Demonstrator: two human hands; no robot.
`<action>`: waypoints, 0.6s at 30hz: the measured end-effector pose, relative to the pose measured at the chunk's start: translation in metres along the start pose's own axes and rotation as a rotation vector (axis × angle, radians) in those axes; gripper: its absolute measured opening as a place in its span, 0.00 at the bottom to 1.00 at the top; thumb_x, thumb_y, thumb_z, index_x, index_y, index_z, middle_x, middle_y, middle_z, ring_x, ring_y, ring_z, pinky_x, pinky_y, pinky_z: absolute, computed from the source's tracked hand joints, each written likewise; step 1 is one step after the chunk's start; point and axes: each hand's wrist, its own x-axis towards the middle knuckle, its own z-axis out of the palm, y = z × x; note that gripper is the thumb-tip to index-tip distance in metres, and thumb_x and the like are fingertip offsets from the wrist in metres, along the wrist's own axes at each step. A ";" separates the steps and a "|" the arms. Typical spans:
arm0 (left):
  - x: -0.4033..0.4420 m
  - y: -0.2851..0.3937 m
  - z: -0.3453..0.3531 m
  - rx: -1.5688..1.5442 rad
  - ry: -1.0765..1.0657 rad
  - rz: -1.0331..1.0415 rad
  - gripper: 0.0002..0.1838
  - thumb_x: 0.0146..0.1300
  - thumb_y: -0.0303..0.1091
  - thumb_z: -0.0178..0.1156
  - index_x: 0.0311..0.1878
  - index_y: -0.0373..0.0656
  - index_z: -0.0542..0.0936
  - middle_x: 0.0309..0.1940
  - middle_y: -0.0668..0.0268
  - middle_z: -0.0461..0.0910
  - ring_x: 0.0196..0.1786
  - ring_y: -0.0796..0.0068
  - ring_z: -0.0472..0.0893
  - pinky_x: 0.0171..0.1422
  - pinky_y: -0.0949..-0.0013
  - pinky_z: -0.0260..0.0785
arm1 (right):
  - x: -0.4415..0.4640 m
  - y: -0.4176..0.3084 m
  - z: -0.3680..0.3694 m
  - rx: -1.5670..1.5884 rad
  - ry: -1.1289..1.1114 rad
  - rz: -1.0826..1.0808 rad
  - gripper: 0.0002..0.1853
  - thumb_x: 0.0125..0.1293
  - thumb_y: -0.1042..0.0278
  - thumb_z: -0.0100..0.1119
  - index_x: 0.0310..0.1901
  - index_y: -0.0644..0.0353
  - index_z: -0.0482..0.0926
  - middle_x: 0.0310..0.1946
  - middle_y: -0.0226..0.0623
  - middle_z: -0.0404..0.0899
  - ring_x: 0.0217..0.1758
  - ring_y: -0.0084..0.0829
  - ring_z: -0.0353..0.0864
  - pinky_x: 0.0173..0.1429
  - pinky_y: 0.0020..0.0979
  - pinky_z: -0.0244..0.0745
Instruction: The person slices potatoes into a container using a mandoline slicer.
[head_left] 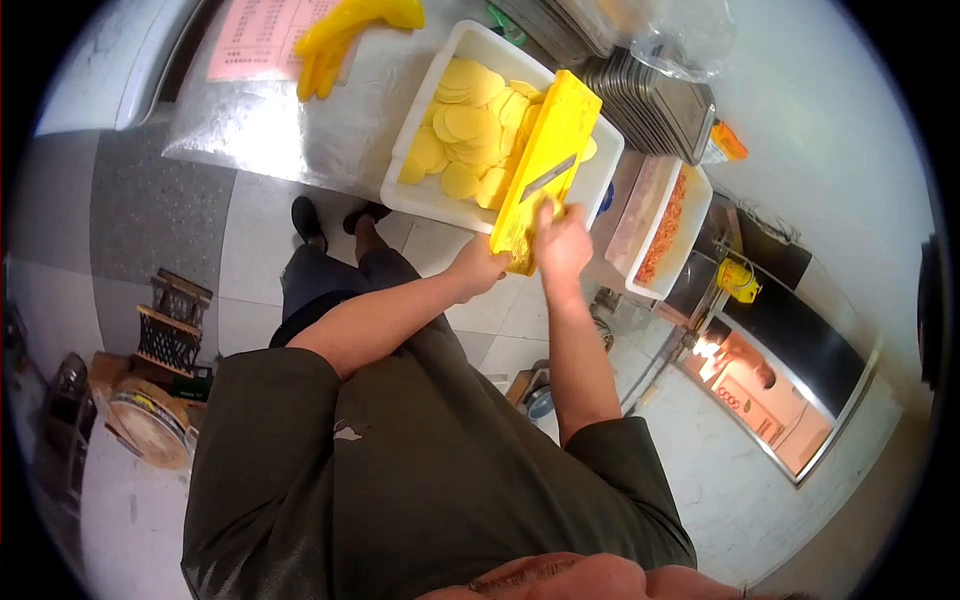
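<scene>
Counter: one, metal-topped (240, 130), running along the far side of me.
White tub: one (437, 208), on the counter; the sliced rounds lie inside.
Yellow slicer: one (560, 125), tilted across the tub's right part, its single blade (549, 176) midway along.
Narrow tub: one (684, 262), to the right, with reddish bits.
Pink sheet: one (255, 40), far left, printed in rows too small to read.
My right hand (564, 243): curled closed against the slicer's face just nearer than the blade; anything under my palm is hidden.
My left hand (482, 268): clenched around the slicer's near end.
Sliced rounds: over a dozen (466, 122), pale yellow, overlapping; exact count hidden.
</scene>
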 end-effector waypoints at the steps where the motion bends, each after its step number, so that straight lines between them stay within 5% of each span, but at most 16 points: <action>1: 0.001 -0.006 0.000 0.029 0.005 0.012 0.15 0.65 0.32 0.59 0.50 0.30 0.77 0.35 0.55 0.83 0.33 0.67 0.84 0.37 0.65 0.76 | 0.018 -0.008 -0.006 -0.006 0.011 -0.028 0.28 0.68 0.39 0.51 0.47 0.62 0.76 0.32 0.56 0.85 0.39 0.56 0.86 0.47 0.51 0.78; 6: 0.007 -0.015 -0.001 0.103 0.028 0.028 0.18 0.63 0.35 0.60 0.50 0.29 0.77 0.35 0.52 0.84 0.33 0.64 0.85 0.39 0.62 0.76 | 0.134 -0.038 -0.011 0.027 0.179 -0.172 0.31 0.67 0.36 0.50 0.47 0.64 0.76 0.33 0.58 0.85 0.40 0.58 0.85 0.48 0.53 0.78; 9: 0.001 0.002 -0.003 0.101 -0.023 -0.098 0.19 0.68 0.31 0.60 0.58 0.31 0.74 0.51 0.56 0.80 0.50 0.66 0.84 0.54 0.65 0.81 | 0.153 -0.039 -0.012 0.004 0.186 -0.196 0.31 0.68 0.36 0.49 0.46 0.63 0.76 0.33 0.58 0.84 0.40 0.58 0.85 0.47 0.54 0.78; 12: 0.013 -0.025 0.000 0.040 0.015 0.064 0.18 0.65 0.33 0.59 0.52 0.29 0.76 0.38 0.51 0.84 0.35 0.64 0.85 0.40 0.61 0.76 | 0.090 -0.024 -0.012 0.001 0.121 -0.182 0.30 0.69 0.37 0.49 0.45 0.63 0.76 0.32 0.58 0.84 0.39 0.58 0.85 0.45 0.53 0.78; 16: 0.011 -0.014 -0.003 -0.078 -0.113 -0.041 0.18 0.70 0.27 0.56 0.61 0.34 0.72 0.54 0.59 0.79 0.54 0.66 0.82 0.58 0.62 0.78 | 0.003 0.007 -0.001 -0.039 0.005 -0.134 0.27 0.69 0.38 0.50 0.45 0.60 0.74 0.28 0.56 0.84 0.35 0.57 0.85 0.42 0.51 0.78; 18: 0.003 0.003 -0.005 -0.054 -0.123 -0.079 0.18 0.71 0.26 0.54 0.63 0.36 0.69 0.55 0.60 0.78 0.56 0.67 0.82 0.60 0.62 0.78 | -0.017 0.010 0.004 -0.004 0.015 -0.093 0.27 0.69 0.39 0.51 0.46 0.60 0.74 0.28 0.55 0.84 0.35 0.56 0.86 0.43 0.50 0.78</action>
